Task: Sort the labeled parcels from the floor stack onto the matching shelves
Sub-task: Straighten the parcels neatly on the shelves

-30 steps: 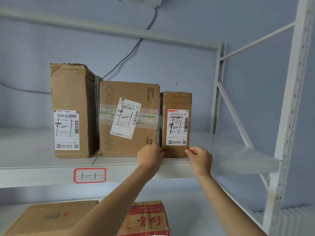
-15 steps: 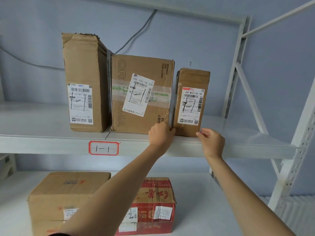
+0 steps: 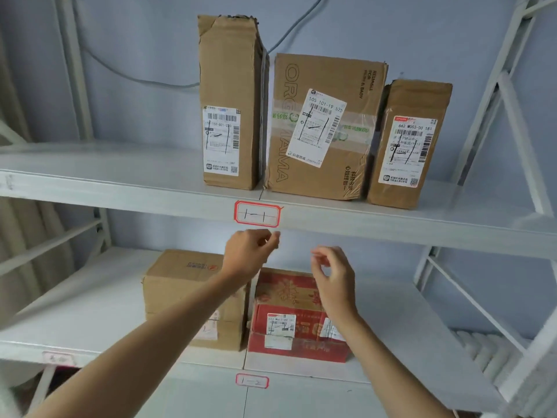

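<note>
Small brown cardboard parcel with white shipping label (image 3: pixel 408 146) stands upright on upper white metal shelf (image 3: pixel 120 188), right end of row, touching wide brown "ORGMAMA" carton (image 3: pixel 325 128); tall narrow brown carton (image 3: pixel 230 101) at left of row. Red-bordered shelf tag "1-1" (image 3: pixel 257 214) on shelf front edge. Left hand (image 3: pixel 248 254) and right hand (image 3: pixel 333 279) hang in air below that edge, fingers loosely curled, holding nothing. Lower shelf (image 3: pixel 90 312): plain brown box (image 3: pixel 187 285) beside red printed box (image 3: pixel 289 321).
</note>
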